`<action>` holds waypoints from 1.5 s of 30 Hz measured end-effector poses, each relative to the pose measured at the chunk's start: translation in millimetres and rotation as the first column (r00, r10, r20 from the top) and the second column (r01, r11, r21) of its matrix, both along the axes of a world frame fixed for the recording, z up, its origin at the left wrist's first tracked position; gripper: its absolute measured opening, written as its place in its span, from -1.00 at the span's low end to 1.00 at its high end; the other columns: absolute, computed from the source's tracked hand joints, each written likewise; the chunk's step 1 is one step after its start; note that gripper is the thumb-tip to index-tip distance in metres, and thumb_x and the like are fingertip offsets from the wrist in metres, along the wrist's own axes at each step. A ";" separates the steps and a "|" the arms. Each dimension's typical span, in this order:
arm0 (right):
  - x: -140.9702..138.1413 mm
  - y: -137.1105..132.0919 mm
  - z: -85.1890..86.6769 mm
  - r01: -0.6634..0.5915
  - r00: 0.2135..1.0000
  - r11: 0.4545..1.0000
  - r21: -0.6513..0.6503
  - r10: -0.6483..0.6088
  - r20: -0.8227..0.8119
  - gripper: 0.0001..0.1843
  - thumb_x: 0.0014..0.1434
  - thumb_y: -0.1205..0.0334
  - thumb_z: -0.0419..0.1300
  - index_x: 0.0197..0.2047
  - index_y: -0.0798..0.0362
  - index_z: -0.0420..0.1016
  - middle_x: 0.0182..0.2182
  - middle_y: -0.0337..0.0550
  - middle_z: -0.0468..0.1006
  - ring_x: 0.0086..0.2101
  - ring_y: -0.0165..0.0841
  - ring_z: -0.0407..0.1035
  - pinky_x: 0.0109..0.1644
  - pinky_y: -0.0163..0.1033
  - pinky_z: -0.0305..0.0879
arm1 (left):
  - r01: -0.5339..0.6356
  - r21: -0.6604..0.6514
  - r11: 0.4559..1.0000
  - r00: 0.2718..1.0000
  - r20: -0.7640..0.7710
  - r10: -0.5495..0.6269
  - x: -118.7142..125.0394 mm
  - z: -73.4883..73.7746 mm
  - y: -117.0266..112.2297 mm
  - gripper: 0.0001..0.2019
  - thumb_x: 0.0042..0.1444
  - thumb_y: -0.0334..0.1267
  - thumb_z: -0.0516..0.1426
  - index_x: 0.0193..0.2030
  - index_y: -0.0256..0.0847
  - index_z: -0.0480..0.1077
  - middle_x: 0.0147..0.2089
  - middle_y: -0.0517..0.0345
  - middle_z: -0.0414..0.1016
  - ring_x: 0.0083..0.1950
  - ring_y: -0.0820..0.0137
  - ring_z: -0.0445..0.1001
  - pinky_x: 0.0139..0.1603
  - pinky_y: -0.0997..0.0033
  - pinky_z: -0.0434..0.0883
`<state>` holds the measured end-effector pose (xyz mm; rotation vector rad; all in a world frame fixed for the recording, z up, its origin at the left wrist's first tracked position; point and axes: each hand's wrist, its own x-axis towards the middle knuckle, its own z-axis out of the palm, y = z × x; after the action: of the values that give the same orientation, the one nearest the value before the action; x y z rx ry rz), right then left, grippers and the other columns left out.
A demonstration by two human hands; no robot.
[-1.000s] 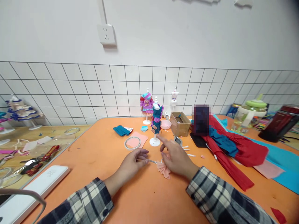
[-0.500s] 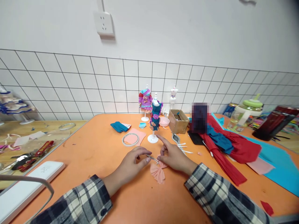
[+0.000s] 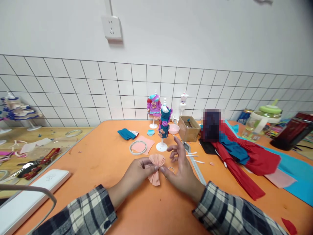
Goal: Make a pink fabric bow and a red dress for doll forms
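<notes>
A pleated pink paper or fabric bow (image 3: 157,160), pinched in at its middle, is between my hands above the orange table. My left hand (image 3: 137,174) is closed on the bow's left side, thumb in front. My right hand (image 3: 182,173) presses its thumb against the bow's gathered middle; its index finger is raised and the others are curled. A small metal loop (image 3: 171,169) shows beside my right thumb; the rest of it is hidden. Just beyond stands a small dress form (image 3: 164,122) in a dark teal dress with purple and pink trim.
Behind are a dress form in purple (image 3: 154,106), a bare white form (image 3: 184,99) and a cardboard box (image 3: 189,129). A tape roll (image 3: 138,148) lies over pink sheet. Red cloth (image 3: 261,160) and a bottle (image 3: 259,122) are right; a white power bank (image 3: 46,186) is left.
The bow has come up off the table between my hands, and my left fingers now hold it. The small metal tool between my hands has shifted toward my right palm, mostly hidden.
</notes>
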<state>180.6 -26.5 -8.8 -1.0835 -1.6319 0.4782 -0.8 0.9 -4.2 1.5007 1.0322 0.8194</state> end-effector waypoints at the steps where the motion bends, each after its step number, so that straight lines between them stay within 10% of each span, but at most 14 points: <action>1: -2.8 0.1 -1.1 -0.021 0.997 0.994 -0.112 0.013 -0.074 0.00 0.05 0.16 0.28 0.41 -0.09 -0.24 -0.11 -0.08 0.37 -0.25 -0.31 0.29 -0.20 -0.15 0.34 | -0.035 0.010 0.999 0.999 0.014 0.034 0.0 -0.3 1.2 -0.68 -0.05 -0.05 0.29 -0.32 -0.29 0.47 -0.52 0.23 0.48 -0.50 0.44 0.38 -0.46 0.50 0.24; 7: -5.5 6.9 -2.6 -0.376 0.866 0.825 -0.423 0.150 -0.477 -0.06 0.06 0.15 0.26 0.38 -0.01 -0.18 -0.49 -0.35 0.36 -0.51 -0.43 0.25 -0.47 -0.35 0.20 | -0.002 0.021 1.000 0.998 0.064 0.001 2.0 2.2 -3.8 -0.47 -0.06 -0.11 0.31 0.01 -0.21 0.26 -0.48 0.24 0.54 -0.46 0.37 0.48 -0.41 0.46 0.28; 11: -0.4 10.7 -3.6 -0.367 0.868 0.857 -0.362 0.175 -0.464 -0.01 0.03 0.19 0.28 0.39 -0.10 -0.20 -0.37 -0.30 0.40 -0.44 -0.42 0.31 -0.43 -0.33 0.29 | 0.137 -0.023 0.990 0.984 0.115 -0.134 -0.6 3.9 -4.4 -0.41 -0.01 -0.09 0.29 0.12 -0.20 0.21 -0.42 0.15 0.60 -0.38 0.31 0.56 -0.30 0.38 0.35; 17: -8.1 4.1 -6.6 -0.168 0.966 0.943 -0.288 0.100 -0.237 0.02 0.01 0.24 0.31 0.40 -0.16 -0.19 -0.26 -0.27 0.37 -0.45 -0.49 0.21 -0.40 -0.34 0.26 | -0.055 0.022 0.998 0.996 0.076 0.053 -2.7 0.9 1.7 -0.23 -0.03 -0.13 0.29 0.28 -0.23 0.08 -0.39 0.15 0.61 -0.32 0.28 0.58 -0.24 0.34 0.39; 28: 6.1 14.1 -8.0 -0.432 0.891 0.796 -0.425 0.302 -0.340 -0.10 0.11 0.24 0.23 0.39 -0.09 -0.18 -0.40 -0.33 0.41 -0.52 -0.47 0.26 -0.46 -0.32 0.31 | 0.084 -0.113 0.990 0.965 0.258 -0.052 -7.3 2.4 0.3 -0.22 -0.06 -0.13 0.35 0.26 -0.20 0.11 -0.37 0.16 0.57 -0.33 0.33 0.54 -0.29 0.42 0.35; 33: 9.3 8.7 -2.0 -0.050 0.991 0.999 -0.010 0.051 0.121 -0.28 0.10 0.31 0.22 0.32 -0.11 0.12 0.10 0.00 0.30 -0.11 -0.28 0.33 -0.09 -0.10 0.40 | 0.034 -0.217 0.976 0.930 0.363 0.048 -5.8 2.2 -0.4 -0.24 -0.08 -0.20 0.37 0.21 -0.21 0.11 -0.32 0.12 0.60 -0.28 0.31 0.57 -0.23 0.41 0.39; 37: 19.1 4.3 11.3 -0.112 0.873 0.930 0.350 -0.076 0.482 -0.59 0.17 0.28 0.18 0.10 -0.15 0.44 0.28 -0.08 0.17 0.18 -0.09 0.14 0.20 0.11 0.14 | 0.001 -0.213 0.977 0.936 0.345 0.074 -5.4 3.8 0.3 -0.23 -0.09 -0.20 0.38 0.20 -0.22 0.09 -0.29 0.06 0.62 -0.24 0.27 0.59 -0.18 0.35 0.42; 45: 23.7 5.6 12.8 -0.183 0.779 0.862 0.473 -0.167 0.605 -0.56 0.12 0.40 0.13 0.02 -0.19 0.51 0.33 -0.21 0.11 0.22 -0.12 0.08 0.20 0.10 0.12 | -0.023 -0.193 0.981 0.942 0.326 0.086 -6.4 3.7 -1.5 -0.24 -0.07 -0.17 0.37 0.20 -0.21 0.08 -0.26 0.04 0.63 -0.26 0.30 0.60 -0.24 0.42 0.41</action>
<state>204.3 -20.9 4.0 -0.8586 -2.1826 -0.3765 -7.2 -0.5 -0.5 1.1312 0.8722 0.9508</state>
